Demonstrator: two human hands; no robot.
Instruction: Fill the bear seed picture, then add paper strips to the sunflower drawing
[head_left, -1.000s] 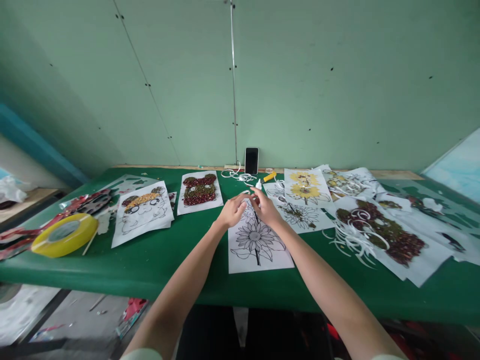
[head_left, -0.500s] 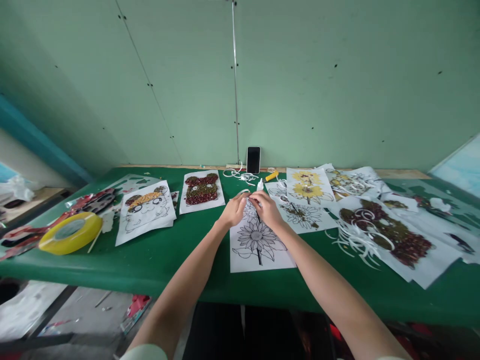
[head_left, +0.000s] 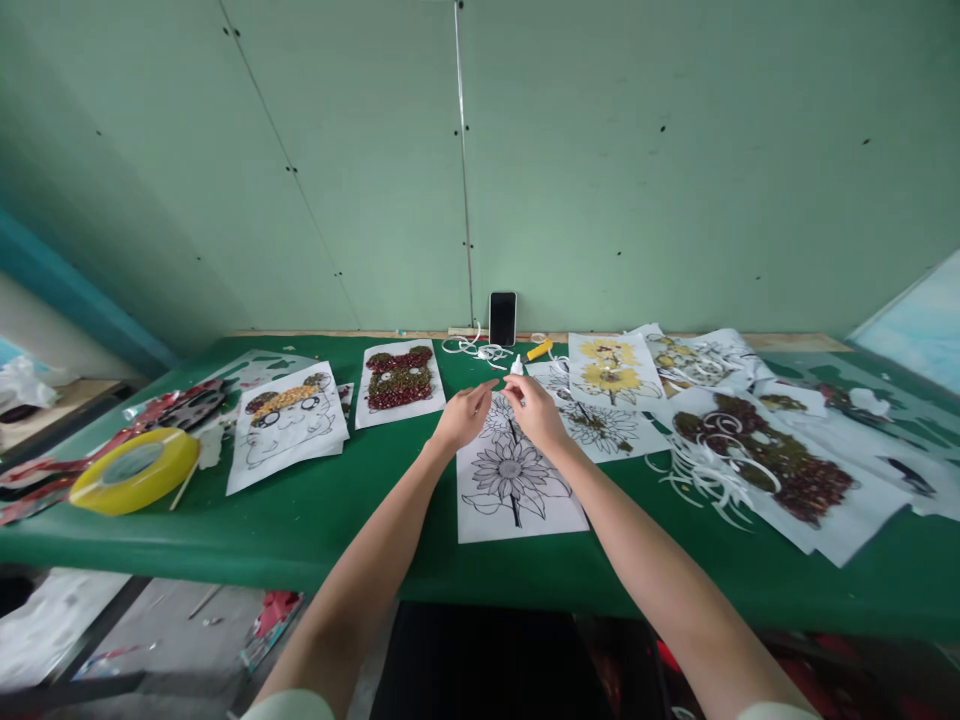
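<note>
A sheet with sunflower line drawings (head_left: pixel 551 515) lies in front of me, its upper part beneath my hands. My left hand (head_left: pixel 463 415) hovers over the sheet's upper left edge, fingers stretched toward the right and holding nothing that I can see. Just beside it, my right hand (head_left: pixel 534 408) has its thumb and fingertips pinched together; whatever is between them is too small to make out. Behind the right hand shows the white tip of a small bottle (head_left: pixel 517 366), its lower part hidden.
White paper strips (head_left: pixel 487 350), a phone (head_left: pixel 502 318) and a yellow tool (head_left: pixel 540 350) lie toward the wall. Seed-covered pictures (head_left: pixel 401 380) flank the sheet. A yellow tape roll (head_left: pixel 176 462) rests left on the green table (head_left: pixel 337 540); curled strips (head_left: pixel 694 480) lie right.
My hands have moved slightly apart, and the left fingers have straightened from a closed grip. A pale strip near the left fingertips no longer shows. The view has shifted slightly.
</note>
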